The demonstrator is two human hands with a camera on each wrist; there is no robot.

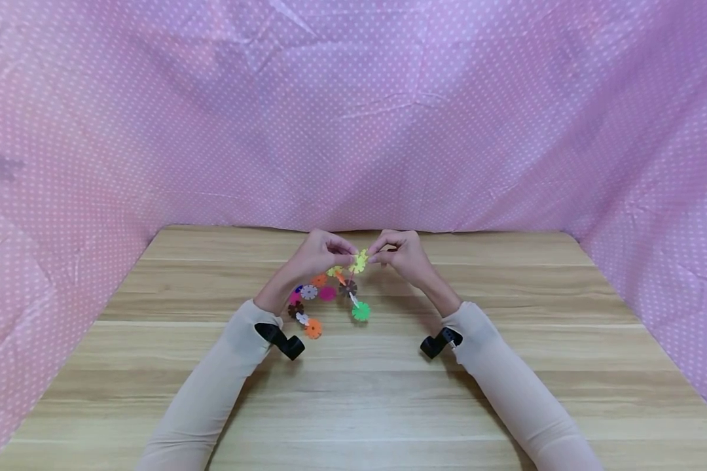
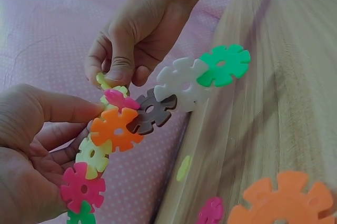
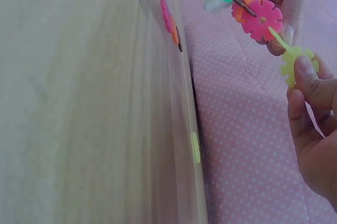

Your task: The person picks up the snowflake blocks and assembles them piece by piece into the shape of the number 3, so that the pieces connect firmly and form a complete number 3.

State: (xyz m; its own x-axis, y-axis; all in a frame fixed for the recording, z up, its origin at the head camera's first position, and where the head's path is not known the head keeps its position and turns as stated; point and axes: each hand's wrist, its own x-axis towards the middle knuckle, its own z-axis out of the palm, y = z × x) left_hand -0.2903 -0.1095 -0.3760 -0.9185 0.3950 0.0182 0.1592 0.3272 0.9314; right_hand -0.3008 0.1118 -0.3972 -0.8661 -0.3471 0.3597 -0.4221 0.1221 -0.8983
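Observation:
Notched plastic discs are joined in a chain above the table. My left hand [image 1: 324,254] pinches the chain near a pink disc [image 2: 122,99] and an orange disc [image 2: 116,129]. With thumb and fingers my right hand [image 1: 405,257] grips a yellow disc [image 3: 297,65], which touches another yellow disc joined at the pink one. A brown disc [image 2: 152,111], a white disc [image 2: 181,81] and a green disc [image 2: 225,65] branch off toward the right in the left wrist view. Yellow, pink and green discs hang below my left hand.
A yellow disc [image 3: 196,148] lies near the far edge of the wooden table [image 1: 353,405]. Other discs, among them an orange one [image 1: 313,328], are near my left wrist. Pink dotted cloth [image 1: 353,131] hangs behind and beside the table.

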